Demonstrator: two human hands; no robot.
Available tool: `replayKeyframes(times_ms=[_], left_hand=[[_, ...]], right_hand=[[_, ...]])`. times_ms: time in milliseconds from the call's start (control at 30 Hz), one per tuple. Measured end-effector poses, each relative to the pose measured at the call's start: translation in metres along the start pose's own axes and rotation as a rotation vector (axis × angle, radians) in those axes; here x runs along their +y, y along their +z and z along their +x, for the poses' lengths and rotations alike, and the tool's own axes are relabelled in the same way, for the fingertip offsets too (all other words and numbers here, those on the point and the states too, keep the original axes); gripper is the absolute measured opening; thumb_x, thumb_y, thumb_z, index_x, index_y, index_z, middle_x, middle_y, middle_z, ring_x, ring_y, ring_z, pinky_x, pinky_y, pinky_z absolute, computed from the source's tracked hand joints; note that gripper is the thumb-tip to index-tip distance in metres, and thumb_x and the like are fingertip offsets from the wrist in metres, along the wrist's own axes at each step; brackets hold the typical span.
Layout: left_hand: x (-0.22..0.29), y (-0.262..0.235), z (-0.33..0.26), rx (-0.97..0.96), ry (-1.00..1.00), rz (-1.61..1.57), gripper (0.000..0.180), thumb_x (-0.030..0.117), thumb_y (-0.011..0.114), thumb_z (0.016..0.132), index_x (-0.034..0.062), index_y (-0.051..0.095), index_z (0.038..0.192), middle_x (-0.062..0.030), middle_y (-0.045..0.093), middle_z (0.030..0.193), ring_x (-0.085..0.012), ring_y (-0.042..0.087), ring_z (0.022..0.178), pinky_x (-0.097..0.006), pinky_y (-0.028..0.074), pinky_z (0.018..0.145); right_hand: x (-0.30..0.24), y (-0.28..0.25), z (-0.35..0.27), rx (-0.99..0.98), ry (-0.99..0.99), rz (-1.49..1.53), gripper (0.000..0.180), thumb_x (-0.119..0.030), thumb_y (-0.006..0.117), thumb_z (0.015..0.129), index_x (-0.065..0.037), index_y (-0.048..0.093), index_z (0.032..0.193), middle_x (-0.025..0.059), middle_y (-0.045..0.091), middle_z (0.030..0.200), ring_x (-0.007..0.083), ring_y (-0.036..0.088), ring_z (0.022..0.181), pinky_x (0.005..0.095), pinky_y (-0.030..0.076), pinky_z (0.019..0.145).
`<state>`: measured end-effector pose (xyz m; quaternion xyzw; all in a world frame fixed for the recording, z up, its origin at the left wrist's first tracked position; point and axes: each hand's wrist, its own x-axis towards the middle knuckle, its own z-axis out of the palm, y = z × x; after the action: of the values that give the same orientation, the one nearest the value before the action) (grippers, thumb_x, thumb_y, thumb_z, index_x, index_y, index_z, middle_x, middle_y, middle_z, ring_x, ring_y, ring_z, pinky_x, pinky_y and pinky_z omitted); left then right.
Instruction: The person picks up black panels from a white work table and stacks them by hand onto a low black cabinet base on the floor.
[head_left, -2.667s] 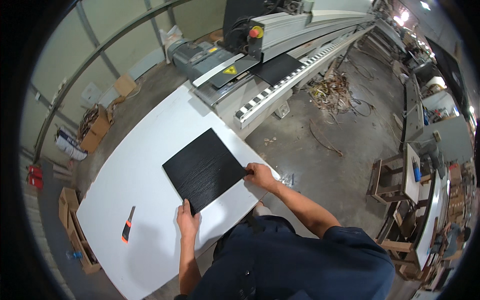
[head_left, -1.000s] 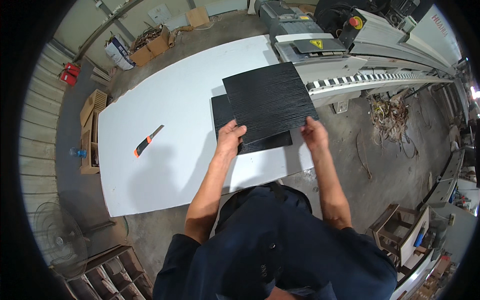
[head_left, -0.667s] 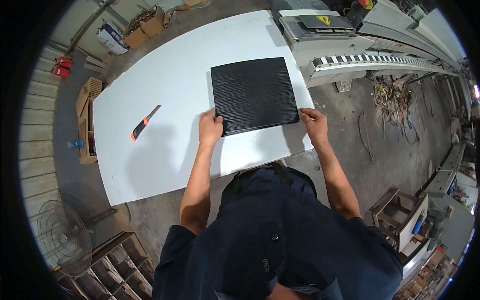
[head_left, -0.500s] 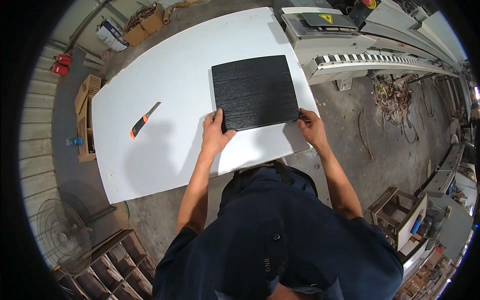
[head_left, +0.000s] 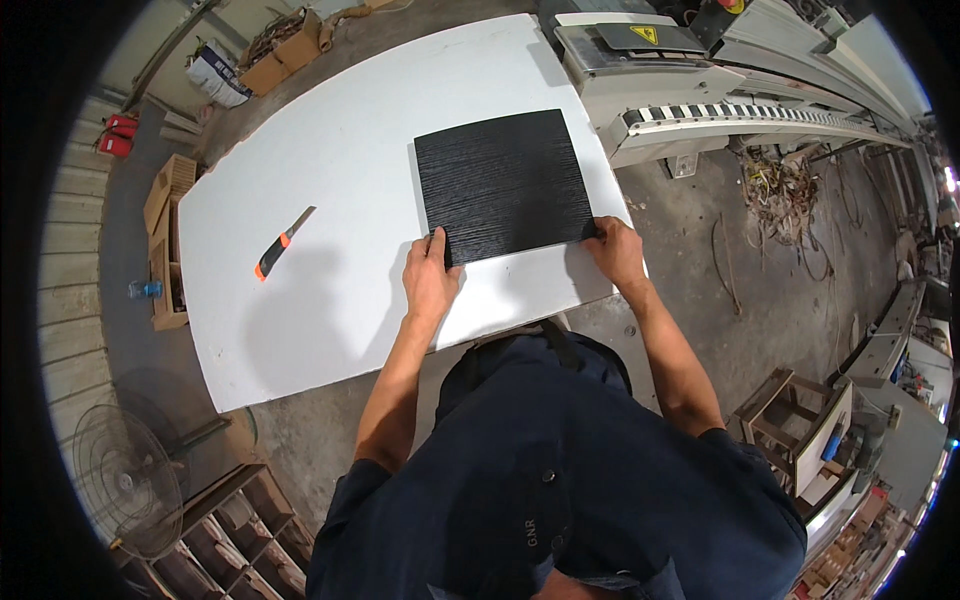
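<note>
A black panel with a fine wood-grain texture lies on the white tabletop. My left hand grips its near left corner, fingers along the left edge and thumb at the near edge. At the near right corner, my right hand has its fingers closed around the panel's edge; its fingertips are partly hidden. Off to the left on the table is a knife with a black and orange handle, its blade pointing away from me. Neither hand touches it.
A long machine with a striped conveyor track stands beyond the table's right side. A floor fan and a wooden compartment shelf are at the lower left. A pile of scrap strips lies on the floor at right.
The view has shifted slightly. My left fingers sit a little closer around the panel's corner, and my right hand still holds the other corner.
</note>
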<state>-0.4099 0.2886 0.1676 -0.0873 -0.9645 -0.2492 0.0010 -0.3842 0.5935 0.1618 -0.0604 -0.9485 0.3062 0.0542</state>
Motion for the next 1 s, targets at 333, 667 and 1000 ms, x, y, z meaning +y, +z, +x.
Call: replayKeyframes(times_ms=[333, 667, 1000], left_hand=[[0.006, -0.009, 0.005, -0.064, -0.047, 0.049, 0.063, 0.005, 0.074, 0.064, -0.0006, 0.052, 0.123, -0.0198, 0.057, 0.099, -0.0332, 0.058, 0.090, -0.039, 0.051, 0.075], [0.003, -0.013, 0.002, -0.046, -0.022, -0.005, 0.062, 0.005, 0.074, 0.064, 0.0045, 0.052, 0.122, -0.0202, 0.054, 0.103, -0.0358, 0.057, 0.094, -0.042, 0.049, 0.079], [-0.029, 0.004, 0.024, -0.049, -0.297, -0.801, 0.069, 0.010, 0.064, 0.082, -0.0074, 0.028, 0.138, -0.0256, 0.051, 0.126, -0.0284, 0.054, 0.112, -0.034, 0.041, 0.096]], right_hand=[[0.009, 0.011, -0.006, 0.097, -0.087, -0.031, 0.032, -0.010, 0.069, 0.069, 0.000, 0.062, 0.098, 0.0177, 0.063, 0.091, 0.0356, 0.061, 0.082, 0.0401, 0.050, 0.072], [0.006, 0.012, -0.011, 0.086, -0.109, -0.018, 0.033, -0.007, 0.069, 0.069, 0.000, 0.060, 0.099, 0.0194, 0.061, 0.091, 0.0380, 0.060, 0.084, 0.0430, 0.049, 0.072], [0.008, 0.010, 0.008, -0.098, 0.304, 0.376, 0.048, -0.049, 0.061, 0.080, -0.004, 0.068, 0.095, 0.0169, 0.067, 0.085, 0.0306, 0.065, 0.081, 0.0397, 0.050, 0.073]])
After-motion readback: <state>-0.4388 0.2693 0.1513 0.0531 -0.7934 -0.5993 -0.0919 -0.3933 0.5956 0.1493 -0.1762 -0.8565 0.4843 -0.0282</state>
